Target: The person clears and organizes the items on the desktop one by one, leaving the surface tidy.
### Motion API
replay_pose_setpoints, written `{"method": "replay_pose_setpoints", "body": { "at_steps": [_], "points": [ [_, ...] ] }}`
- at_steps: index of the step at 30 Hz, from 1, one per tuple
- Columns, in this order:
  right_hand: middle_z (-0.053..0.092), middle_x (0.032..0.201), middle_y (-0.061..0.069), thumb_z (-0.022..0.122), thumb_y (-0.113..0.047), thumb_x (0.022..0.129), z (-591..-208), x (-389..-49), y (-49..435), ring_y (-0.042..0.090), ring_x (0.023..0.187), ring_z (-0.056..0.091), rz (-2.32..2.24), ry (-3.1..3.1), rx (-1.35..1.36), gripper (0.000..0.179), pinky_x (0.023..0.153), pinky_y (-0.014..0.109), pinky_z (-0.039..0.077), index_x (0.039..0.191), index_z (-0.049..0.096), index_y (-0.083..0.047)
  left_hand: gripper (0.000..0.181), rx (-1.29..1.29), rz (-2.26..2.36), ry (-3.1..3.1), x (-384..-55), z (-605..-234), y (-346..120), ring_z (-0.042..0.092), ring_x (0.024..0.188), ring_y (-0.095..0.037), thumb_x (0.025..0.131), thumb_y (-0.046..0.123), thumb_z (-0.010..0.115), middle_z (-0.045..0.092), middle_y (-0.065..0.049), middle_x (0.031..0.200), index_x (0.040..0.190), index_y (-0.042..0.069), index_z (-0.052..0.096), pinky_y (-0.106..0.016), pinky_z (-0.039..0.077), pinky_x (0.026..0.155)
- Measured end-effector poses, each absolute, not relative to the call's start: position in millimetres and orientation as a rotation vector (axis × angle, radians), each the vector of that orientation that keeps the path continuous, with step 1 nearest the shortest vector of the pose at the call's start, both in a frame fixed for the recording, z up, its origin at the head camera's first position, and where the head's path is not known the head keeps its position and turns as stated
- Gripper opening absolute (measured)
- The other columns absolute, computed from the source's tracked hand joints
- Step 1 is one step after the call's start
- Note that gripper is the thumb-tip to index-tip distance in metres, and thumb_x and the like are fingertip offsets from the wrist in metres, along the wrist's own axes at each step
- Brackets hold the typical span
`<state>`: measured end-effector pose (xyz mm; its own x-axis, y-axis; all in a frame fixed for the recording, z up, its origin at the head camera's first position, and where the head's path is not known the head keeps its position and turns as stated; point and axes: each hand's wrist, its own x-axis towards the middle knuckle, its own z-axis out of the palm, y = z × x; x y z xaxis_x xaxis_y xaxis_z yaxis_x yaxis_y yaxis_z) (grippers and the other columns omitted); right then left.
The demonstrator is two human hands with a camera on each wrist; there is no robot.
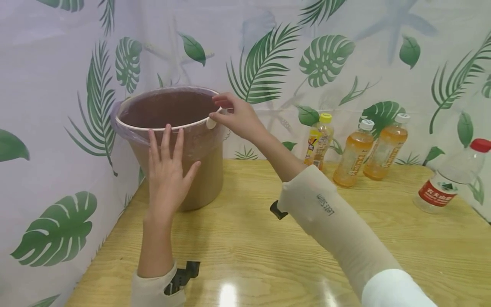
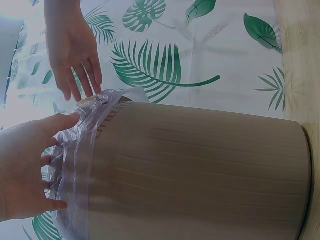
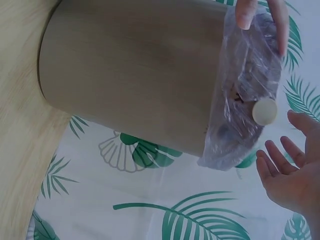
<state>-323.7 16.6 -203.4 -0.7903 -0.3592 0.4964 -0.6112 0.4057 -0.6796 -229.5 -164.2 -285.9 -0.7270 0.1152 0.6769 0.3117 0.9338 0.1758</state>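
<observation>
A brown trash bin (image 1: 205, 179) stands at the left, lined with a thin translucent purple plastic bag (image 1: 203, 136) folded over its top. A pale ring (image 1: 134, 128) runs round the mouth, with a round white tab (image 3: 264, 111) at its right side. My left hand (image 1: 166, 179) touches the front of the rim, fingers straight and spread, thumb out to the side. Beside the tab, at the right edge of the mouth, is my right hand (image 1: 239, 117). Its fingers are loosely bent with nothing between them; the right wrist view shows a gap between them and the bag.
Right of the bin stand a yellow-capped bottle (image 1: 324, 136), two white-capped bottles of orange drink (image 1: 353, 155) (image 1: 387, 145) and a large red-capped bottle (image 1: 439, 192). A leaf-print sheet (image 1: 276, 85) hangs behind and left of the wooden table (image 1: 261, 243).
</observation>
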Motion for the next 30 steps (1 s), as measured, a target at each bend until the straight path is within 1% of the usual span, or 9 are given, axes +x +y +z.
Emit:
{"method": "replay_pose_setpoints", "body": {
  "at_steps": [8,13,17,23,28,30],
  "points": [
    [0.055,0.122,0.009,0.066,-0.017,0.086,-206.2,-305.7,63.8,0.018,0.114,0.05,1.375,-2.371,0.806,0.044,0.094,0.026,0.039,0.125,0.052,-0.003,0.079,-0.299,-0.382,-2.381,-229.9,-286.9,-163.0,-0.019,0.134,-0.029,0.088,0.034,0.062,-0.007,-0.004,0.152,0.148,0.011,0.015,-0.047,0.002,0.108],
    [0.054,0.123,0.009,0.065,-0.017,0.087,-210.5,-294.1,98.9,0.02,0.114,0.049,1.383,-2.341,0.765,0.043,0.096,0.031,0.038,0.125,0.051,-0.002,0.079,-0.295,-0.381,-2.377,-230.1,-287.5,-163.2,-0.018,0.134,-0.029,0.088,0.033,0.062,-0.006,-0.004,0.152,0.148,0.011,0.016,-0.047,0.003,0.108],
    [0.054,0.123,0.011,0.064,-0.016,0.087,-213.3,-286.6,129.2,0.023,0.113,0.049,1.351,-2.322,0.691,0.042,0.096,0.035,0.038,0.124,0.051,-0.002,0.079,-0.289,-0.38,-2.379,-229.9,-287.2,-163.3,-0.019,0.134,-0.028,0.088,0.033,0.062,-0.007,-0.003,0.152,0.148,0.011,0.016,-0.047,0.003,0.108],
    [0.054,0.122,0.014,0.064,-0.017,0.087,-218.5,-272.8,176.6,0.025,0.111,0.05,1.242,-2.382,0.537,0.043,0.094,0.038,0.04,0.125,0.051,-0.001,0.079,-0.296,-0.387,-2.381,-230.6,-287.9,-163.2,-0.017,0.135,-0.03,0.088,0.033,0.062,-0.007,-0.003,0.152,0.148,0.011,0.016,-0.048,0.004,0.108],
    [0.053,0.123,0.013,0.063,-0.025,0.088,-226.6,-263.9,215.3,0.027,0.112,0.049,1.143,-2.455,0.414,0.045,0.093,0.038,0.041,0.126,0.05,-0.004,0.079,-0.295,-0.391,-2.368,-231.1,-288.8,-164.2,-0.017,0.135,-0.029,0.087,0.032,0.063,-0.007,-0.003,0.152,0.148,0.011,0.016,-0.048,0.004,0.108],
    [0.053,0.123,0.012,0.062,-0.028,0.088,-231.2,-261.7,232.1,0.026,0.111,0.049,1.104,-2.47,0.369,0.047,0.092,0.035,0.041,0.127,0.05,-0.005,0.079,-0.293,-0.39,-2.371,-231.4,-288.8,-164.7,-0.018,0.134,-0.027,0.088,0.032,0.062,-0.007,-0.002,0.152,0.148,0.011,0.016,-0.048,0.004,0.108]
  ]
}}
